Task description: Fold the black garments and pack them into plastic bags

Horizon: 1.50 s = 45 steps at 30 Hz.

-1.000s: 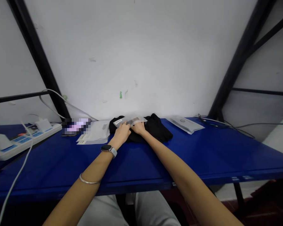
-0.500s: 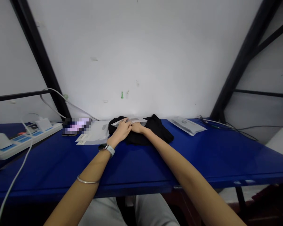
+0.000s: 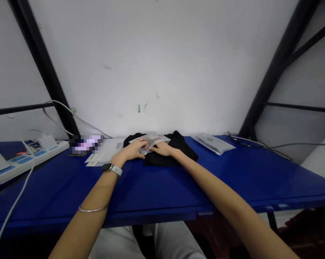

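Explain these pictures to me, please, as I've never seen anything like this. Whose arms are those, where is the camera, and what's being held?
There's no machine here, only a person. The camera is worn on their head and looks forward and down, so you see roughly what they see. On the blue table lie a black cloth, papers, another flat packet and a power strip. The left hand holds a clear plastic packet over the cloth, and the right hand touches the packet's lower edge.

Bright, even indoor light, pale white wall [image 3: 162, 64], soft glare on the glossy blue bench [image 3: 157, 190], deep shadow beneath it, wide-angle bending at the frame edges, a pixelated patch [image 3: 86, 144] on the far edge
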Available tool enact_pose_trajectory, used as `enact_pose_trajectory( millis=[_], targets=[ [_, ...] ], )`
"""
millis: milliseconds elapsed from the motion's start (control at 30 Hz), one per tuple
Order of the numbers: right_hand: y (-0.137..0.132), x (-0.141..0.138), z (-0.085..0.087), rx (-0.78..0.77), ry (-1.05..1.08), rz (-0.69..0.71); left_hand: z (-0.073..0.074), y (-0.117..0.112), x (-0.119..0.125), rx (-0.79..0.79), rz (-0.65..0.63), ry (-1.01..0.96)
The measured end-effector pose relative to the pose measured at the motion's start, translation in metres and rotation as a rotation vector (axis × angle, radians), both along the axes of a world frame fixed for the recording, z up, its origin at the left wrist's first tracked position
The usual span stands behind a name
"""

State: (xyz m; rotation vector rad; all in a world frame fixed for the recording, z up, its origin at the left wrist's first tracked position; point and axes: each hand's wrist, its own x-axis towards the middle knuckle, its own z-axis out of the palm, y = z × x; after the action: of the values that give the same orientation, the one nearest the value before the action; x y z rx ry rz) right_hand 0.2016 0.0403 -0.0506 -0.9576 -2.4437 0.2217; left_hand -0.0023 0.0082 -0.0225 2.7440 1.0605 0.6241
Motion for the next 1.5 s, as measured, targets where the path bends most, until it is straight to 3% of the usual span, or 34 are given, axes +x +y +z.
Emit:
enact_pose_trajectory(
  millis=[100, 200, 333, 567, 700, 833, 900, 1000, 1100, 1200, 1300, 1500],
  targets=[
    [-0.021, 0.023, 0.008, 0.024, -0.131, -0.065, 0.003, 0.001, 0.002, 0.057, 0.019, 0.046],
    [-0.04, 0.029, 0.02, 0.082, -0.185, -0.203, 0.008, -0.003, 0.006, 0.129, 0.09, 0.039],
    [-0.058, 0.011, 0.027, 0.231, -0.13, -0.219, 0.013, -0.012, 0.01, 0.18, 0.126, 0.023],
    [-0.057, -0.017, 0.011, 0.339, -0.339, -0.271, 0.01, -0.009, 0.011, 0.22, 0.035, 0.055],
    [-0.046, 0.008, 0.013, 0.382, -0.405, -0.323, 0.016, -0.015, 0.007, 0.175, -0.021, 0.044],
    [-0.034, 0.055, 0.018, 0.324, -0.371, -0.575, 0.026, -0.02, -0.003, 0.132, -0.02, 0.003],
    [-0.029, 0.073, 0.017, 0.292, -0.336, -0.633, 0.028, -0.019, -0.008, 0.115, -0.007, -0.01],
    [-0.026, 0.083, 0.019, 0.325, -0.238, -0.543, 0.025, -0.014, -0.014, 0.106, 0.019, 0.015],
    [-0.031, 0.077, 0.028, 0.339, -0.028, -0.337, 0.017, -0.01, -0.016, 0.12, 0.096, 0.041],
    [-0.043, 0.065, 0.039, 0.185, 0.157, -0.068, 0.007, -0.009, -0.013, 0.14, 0.181, 0.052],
    [-0.052, 0.054, 0.04, 0.008, 0.168, 0.137, -0.001, -0.009, -0.007, 0.185, 0.257, 0.089],
    [-0.047, 0.044, 0.016, 0.064, 0.088, 0.113, -0.004, -0.012, 0.002, 0.259, 0.303, 0.096]
  ],
)
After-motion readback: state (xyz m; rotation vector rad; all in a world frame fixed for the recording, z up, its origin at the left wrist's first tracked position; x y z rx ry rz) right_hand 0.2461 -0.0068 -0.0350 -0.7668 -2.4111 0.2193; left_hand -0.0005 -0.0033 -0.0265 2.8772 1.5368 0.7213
